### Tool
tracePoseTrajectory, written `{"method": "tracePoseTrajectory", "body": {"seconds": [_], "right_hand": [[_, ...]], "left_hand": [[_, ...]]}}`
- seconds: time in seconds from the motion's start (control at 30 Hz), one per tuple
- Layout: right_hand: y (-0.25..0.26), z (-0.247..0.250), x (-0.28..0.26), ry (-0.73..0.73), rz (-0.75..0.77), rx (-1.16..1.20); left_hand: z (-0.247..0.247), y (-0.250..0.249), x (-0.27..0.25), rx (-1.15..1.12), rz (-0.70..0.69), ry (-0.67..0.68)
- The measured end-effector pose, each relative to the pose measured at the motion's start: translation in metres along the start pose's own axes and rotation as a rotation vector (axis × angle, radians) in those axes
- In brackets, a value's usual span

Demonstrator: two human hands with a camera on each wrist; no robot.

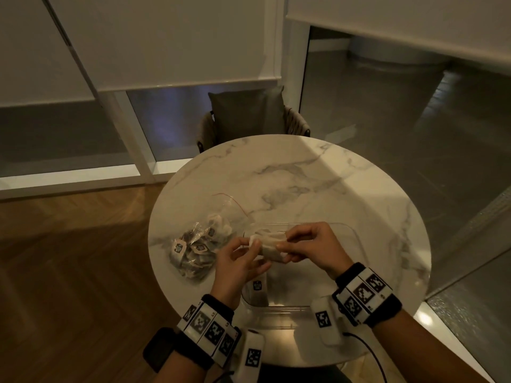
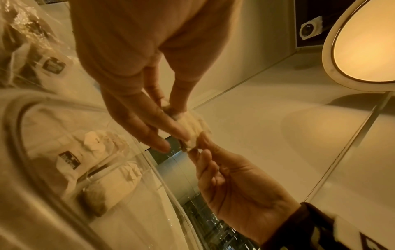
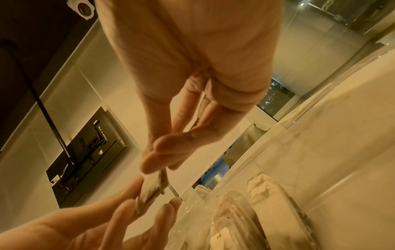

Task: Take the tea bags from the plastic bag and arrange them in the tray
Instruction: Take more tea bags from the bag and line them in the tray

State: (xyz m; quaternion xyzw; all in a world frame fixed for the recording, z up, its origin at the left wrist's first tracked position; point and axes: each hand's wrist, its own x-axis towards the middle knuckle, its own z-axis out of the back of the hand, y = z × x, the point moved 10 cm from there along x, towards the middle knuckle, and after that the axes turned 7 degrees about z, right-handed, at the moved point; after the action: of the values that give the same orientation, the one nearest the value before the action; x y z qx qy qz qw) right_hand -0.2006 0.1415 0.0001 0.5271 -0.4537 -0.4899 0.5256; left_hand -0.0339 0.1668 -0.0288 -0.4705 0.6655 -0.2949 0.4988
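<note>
A pale tea bag [image 1: 272, 246] hangs above the clear tray [image 1: 279, 310], held between both hands. My left hand [image 1: 253, 243] pinches its left end and my right hand [image 1: 282, 246] pinches its right end. The left wrist view shows the same tea bag [image 2: 192, 132] between my left hand [image 2: 177, 121] and my right hand [image 2: 200, 148]. In the right wrist view the tea bag [image 3: 151, 187] is edge-on. A tagged tea bag [image 1: 257, 284] lies in the tray's near left corner. To the left lies the open plastic bag [image 1: 193, 250], with several tea bags in it.
Everything sits on a round marble table [image 1: 304, 175]. A chair with a grey cushion [image 1: 249, 114] stands at the far side. Wood floor lies to the left, and glass panels stand to the right.
</note>
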Motion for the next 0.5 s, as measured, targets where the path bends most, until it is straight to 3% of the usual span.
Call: {"method": "tracePoseTrajectory", "body": {"seconds": [0.2, 0.37, 0.5], "right_hand": [[0.015, 0.020, 0.000, -0.126, 0.133, 0.115], [0.025, 0.021, -0.001, -0.097, 0.154, 0.105], [0.027, 0.016, 0.000, -0.052, 0.177, 0.021]], "left_hand": [[0.004, 0.001, -0.001, -0.017, 0.006, -0.012], [0.010, 0.001, 0.003, 0.044, 0.025, -0.066], [0.001, 0.010, 0.007, -0.231, 0.144, -0.016]]}}
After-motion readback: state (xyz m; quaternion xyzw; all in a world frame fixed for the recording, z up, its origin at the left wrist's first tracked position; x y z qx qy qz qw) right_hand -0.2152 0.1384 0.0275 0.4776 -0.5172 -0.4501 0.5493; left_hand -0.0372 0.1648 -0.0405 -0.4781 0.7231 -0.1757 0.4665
